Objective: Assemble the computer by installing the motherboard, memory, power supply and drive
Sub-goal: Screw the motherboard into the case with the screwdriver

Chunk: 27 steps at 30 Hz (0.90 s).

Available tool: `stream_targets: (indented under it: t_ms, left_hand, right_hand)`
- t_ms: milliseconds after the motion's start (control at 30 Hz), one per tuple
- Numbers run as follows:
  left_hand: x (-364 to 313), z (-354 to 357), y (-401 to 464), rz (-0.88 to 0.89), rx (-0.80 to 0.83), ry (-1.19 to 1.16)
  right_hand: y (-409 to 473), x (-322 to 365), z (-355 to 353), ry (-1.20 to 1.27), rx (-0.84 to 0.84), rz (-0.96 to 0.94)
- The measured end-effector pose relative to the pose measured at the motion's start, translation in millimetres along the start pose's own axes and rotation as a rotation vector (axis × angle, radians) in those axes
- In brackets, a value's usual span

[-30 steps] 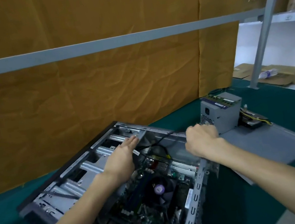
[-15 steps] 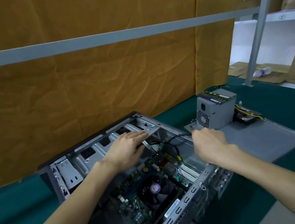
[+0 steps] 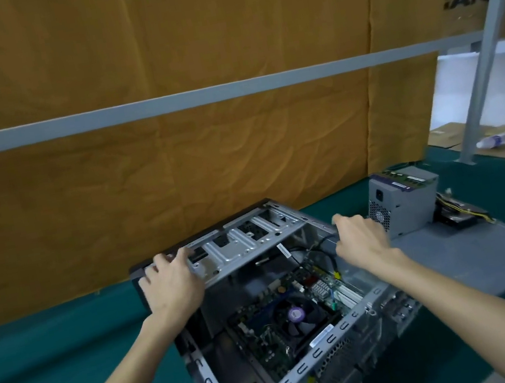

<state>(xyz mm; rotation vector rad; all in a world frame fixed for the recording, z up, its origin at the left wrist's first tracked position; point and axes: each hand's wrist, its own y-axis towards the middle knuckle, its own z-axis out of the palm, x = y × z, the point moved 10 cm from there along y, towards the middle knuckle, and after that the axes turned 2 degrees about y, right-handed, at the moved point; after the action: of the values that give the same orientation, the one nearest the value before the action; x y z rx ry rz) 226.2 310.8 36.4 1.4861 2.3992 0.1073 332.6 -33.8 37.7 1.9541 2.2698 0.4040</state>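
The open computer case (image 3: 336, 328) lies on its side on the green table (image 3: 55, 361). Inside it sits the motherboard (image 3: 262, 331) with its black CPU fan (image 3: 294, 314). My left hand (image 3: 173, 284) rests with spread fingers on the drive cage (image 3: 246, 243) at the case's front left corner. Fingers of my right hand (image 3: 359, 240) curl over the case's right side wall. The grey power supply (image 3: 401, 199) stands outside the case on the grey side panel (image 3: 458, 256), with green memory sticks (image 3: 407, 176) on top. A drive (image 3: 461, 215) with yellow cables lies behind it.
A brown cloth backdrop with a grey horizontal bar (image 3: 227, 92) closes off the far side of the table. A slanted metal post (image 3: 482, 49) stands at the right, with cardboard and a plastic bottle (image 3: 495, 140) beyond it. The table edge drops off at the lower right.
The case has turned, its front swinging away and to the right. My left hand slid from the drive cage's middle to the front left corner. My right hand stayed on the right wall.
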Motion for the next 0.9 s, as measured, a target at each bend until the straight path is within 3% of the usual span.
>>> stream_targets:
  t_ms: [200, 367, 433, 633, 800, 900]
  left_hand:
    - [-57.6, -7.7, -15.8, 0.241, 0.056, -0.596]
    - [-134.8, -0.3, -32.6, 0.365, 0.413, -0.948]
    - [-158.1, -0.6, -41.6, 0.421, 0.467, -0.998]
    - [-204.1, -19.8, -26.7, 0.537, 0.334, -1.078]
    - [-212.6, -10.8, 3.8, 0.491, 0.334, -1.006]
    - [-202.8, -5.7, 5.8, 0.542, 0.285, -0.931]
  right_hand:
    - [-7.8, 7.1, 2.2, -0.057, 0.041, -0.070]
    - [-7.3, 8.7, 5.5, -0.043, 0.059, -0.096]
    - [-5.9, 6.2, 6.1, -0.009, 0.062, -0.089]
    - [2.5, -8.4, 23.3, 0.114, 0.175, 0.019]
    - [6.4, -27.5, 37.1, 0.430, 0.322, 0.170]
    - [14.5, -31.7, 34.8, 0.768, 0.262, 0.201]
